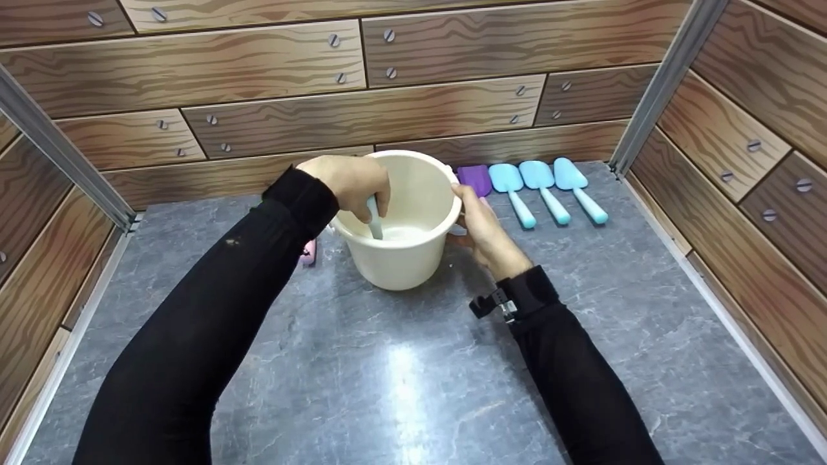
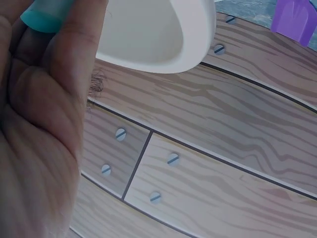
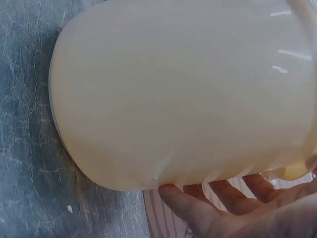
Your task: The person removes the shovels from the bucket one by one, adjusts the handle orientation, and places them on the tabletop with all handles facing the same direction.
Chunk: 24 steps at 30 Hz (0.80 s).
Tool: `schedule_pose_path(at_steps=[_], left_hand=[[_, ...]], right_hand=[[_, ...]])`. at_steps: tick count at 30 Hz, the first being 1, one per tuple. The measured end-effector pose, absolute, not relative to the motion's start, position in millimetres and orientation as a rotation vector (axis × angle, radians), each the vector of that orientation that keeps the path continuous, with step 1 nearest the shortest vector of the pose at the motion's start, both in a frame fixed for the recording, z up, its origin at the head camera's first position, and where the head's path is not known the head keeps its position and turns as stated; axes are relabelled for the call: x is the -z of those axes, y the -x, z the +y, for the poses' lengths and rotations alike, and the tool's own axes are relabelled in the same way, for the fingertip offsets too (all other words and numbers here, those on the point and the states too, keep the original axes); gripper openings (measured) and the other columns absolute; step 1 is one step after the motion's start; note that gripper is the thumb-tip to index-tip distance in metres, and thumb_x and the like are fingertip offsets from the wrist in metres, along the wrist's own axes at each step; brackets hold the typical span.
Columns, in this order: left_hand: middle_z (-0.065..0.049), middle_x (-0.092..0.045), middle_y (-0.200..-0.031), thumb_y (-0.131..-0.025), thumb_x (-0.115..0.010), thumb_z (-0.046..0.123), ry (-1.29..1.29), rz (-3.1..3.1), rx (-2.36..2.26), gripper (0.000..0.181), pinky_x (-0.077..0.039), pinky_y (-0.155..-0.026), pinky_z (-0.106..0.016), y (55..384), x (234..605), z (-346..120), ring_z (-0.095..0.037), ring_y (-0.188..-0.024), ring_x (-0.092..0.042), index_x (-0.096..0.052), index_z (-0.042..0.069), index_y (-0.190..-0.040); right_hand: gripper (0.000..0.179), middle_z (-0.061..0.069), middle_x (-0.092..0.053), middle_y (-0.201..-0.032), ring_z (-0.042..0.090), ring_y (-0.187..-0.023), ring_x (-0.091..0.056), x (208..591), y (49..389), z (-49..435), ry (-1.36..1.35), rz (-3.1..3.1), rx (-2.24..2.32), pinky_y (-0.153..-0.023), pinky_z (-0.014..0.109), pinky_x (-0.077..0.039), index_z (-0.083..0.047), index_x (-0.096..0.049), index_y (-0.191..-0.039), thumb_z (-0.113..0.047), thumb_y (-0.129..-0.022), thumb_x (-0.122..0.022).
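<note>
A cream bucket [image 1: 395,265] stands upright on the grey surface near the back wall. My left hand [image 1: 352,184] reaches over its left rim and grips a light blue tool [image 1: 375,218] inside it. Only part of that tool shows; its rounded teal end [image 2: 47,16] sits against my palm in the left wrist view. On the other side, my right hand [image 1: 488,236] holds the bucket, thumb at the rim and fingertips [image 3: 171,191] against the outer wall.
Three light blue shovels [image 1: 546,177] lie in a row to the right. Beside them is a purple shovel [image 1: 475,179], partly hidden by the bucket and my hand. A pink object [image 1: 309,252] shows left of the bucket. Wood-patterned walls [image 1: 278,58] enclose the surface.
</note>
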State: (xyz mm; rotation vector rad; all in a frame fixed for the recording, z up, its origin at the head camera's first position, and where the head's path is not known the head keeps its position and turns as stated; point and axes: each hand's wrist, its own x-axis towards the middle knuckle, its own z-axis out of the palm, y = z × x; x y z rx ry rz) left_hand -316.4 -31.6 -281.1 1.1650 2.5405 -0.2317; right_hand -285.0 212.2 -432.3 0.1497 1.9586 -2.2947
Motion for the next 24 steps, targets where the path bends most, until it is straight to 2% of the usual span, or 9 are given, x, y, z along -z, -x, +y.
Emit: schedule_pose_path(at_steps=[6,13,24], left_hand=[[-0.012,-0.086,-0.139,-0.102,-0.090,0.007,-1.193,2.589,0.175,0.027,-0.068,-0.112,-0.048,316,277,-39,-0.029,-0.122,-0.077,-0.090,0.009,-0.129],[-0.013,-0.084,-0.142,-0.105,-0.088,0.006,-1.195,2.646,0.088,0.029,-0.069,-0.110,-0.049,315,268,-49,-0.029,-0.125,-0.077,-0.089,0.010,-0.133],[-0.014,-0.090,-0.125,-0.102,-0.090,0.003,-1.354,2.732,-0.043,0.024,-0.072,-0.101,-0.051,311,261,-75,-0.031,-0.114,-0.084,-0.091,0.007,-0.126]], right_hand=[[0.066,0.023,-0.061,-0.175,0.041,-0.167,-0.057,433,285,213,-0.161,1.956,2.293,-0.137,0.070,-0.047,-0.006,-0.054,-0.171,-0.045,-0.118,-0.046],[0.065,0.024,-0.063,-0.172,0.041,-0.163,-0.060,432,283,213,-0.168,1.962,2.291,-0.136,0.071,-0.048,-0.006,-0.056,-0.168,-0.046,-0.118,-0.046],[0.067,0.022,-0.061,-0.174,0.040,-0.165,-0.059,431,283,212,-0.176,1.966,2.284,-0.135,0.071,-0.050,-0.006,-0.051,-0.173,-0.046,-0.119,-0.046]])
